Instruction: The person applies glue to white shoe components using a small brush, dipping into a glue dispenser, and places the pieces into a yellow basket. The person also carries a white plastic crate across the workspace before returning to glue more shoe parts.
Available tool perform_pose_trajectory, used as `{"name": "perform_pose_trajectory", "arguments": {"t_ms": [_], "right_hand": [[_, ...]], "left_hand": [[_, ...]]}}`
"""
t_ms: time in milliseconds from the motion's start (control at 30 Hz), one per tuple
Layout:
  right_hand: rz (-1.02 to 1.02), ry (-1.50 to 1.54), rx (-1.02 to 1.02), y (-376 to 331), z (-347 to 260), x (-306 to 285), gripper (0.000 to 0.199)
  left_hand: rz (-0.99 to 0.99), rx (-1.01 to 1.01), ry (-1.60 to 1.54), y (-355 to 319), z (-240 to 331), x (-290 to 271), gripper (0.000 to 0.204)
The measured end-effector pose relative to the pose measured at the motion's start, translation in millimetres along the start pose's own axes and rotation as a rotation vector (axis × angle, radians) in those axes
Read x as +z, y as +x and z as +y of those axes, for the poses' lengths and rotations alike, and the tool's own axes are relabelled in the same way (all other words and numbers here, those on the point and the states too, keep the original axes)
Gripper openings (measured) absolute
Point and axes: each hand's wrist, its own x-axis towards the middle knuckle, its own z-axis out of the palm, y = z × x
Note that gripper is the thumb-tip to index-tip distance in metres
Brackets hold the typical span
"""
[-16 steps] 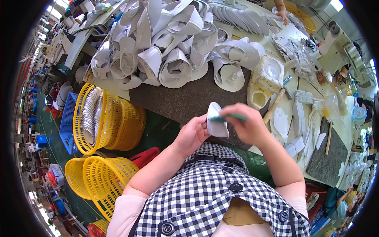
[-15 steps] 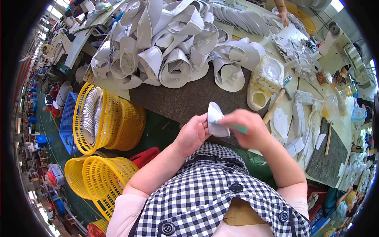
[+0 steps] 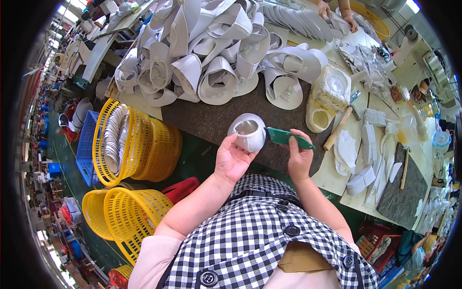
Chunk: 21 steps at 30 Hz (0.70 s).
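Note:
My left hand [image 3: 234,160] holds up a white, curved shoe-upper piece [image 3: 255,138], thumb at its near edge and fingers beneath. Its round opening faces up. From the right, my right hand [image 3: 300,158] grips a flat green hand tool [image 3: 281,137] between thumb and fingers. The tool's dark tip comes close to the upper's right rim; whether it touches, I cannot tell. What kind of tool it is does not show. Behind both hands lies a dark mat [image 3: 192,119] on the worktable, with a large pile of white shoe uppers [image 3: 214,82] along its far side.
On the right are a plastered pot [image 3: 319,120], a hammer [image 3: 338,127] and white cut pieces [image 3: 368,135]. Yellow baskets [image 3: 139,202] and a blue crate [image 3: 86,144] stand at the left. Another person's hands [image 3: 351,22] are at the far table edge.
My left hand has turned the upper so its opening faces up. My right hand has drawn back to the right with the green tool. The other person's second hand has come into view.

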Motion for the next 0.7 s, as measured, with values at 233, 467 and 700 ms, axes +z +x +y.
{"name": "perform_pose_trajectory", "arguments": {"t_ms": [233, 467, 700], "right_hand": [[-0.010, 0.105, 0.129, -4.6, -1.0, 17.4, 0.019], [-0.050, 0.122, 0.181, 13.9, 33.0, 6.9, 0.018], [-0.279, -0.253, 0.123, 37.8, 37.1, 21.0, 0.017]], "left_hand": [[-0.036, -0.032, -0.108, -8.2, 5.0, -12.3, 0.047], [-0.016, -0.122, 0.081, -8.7, 1.9, -50.7, 0.032], [0.091, -0.127, 0.110, -9.1, 5.7, -75.6, 0.023]]}}
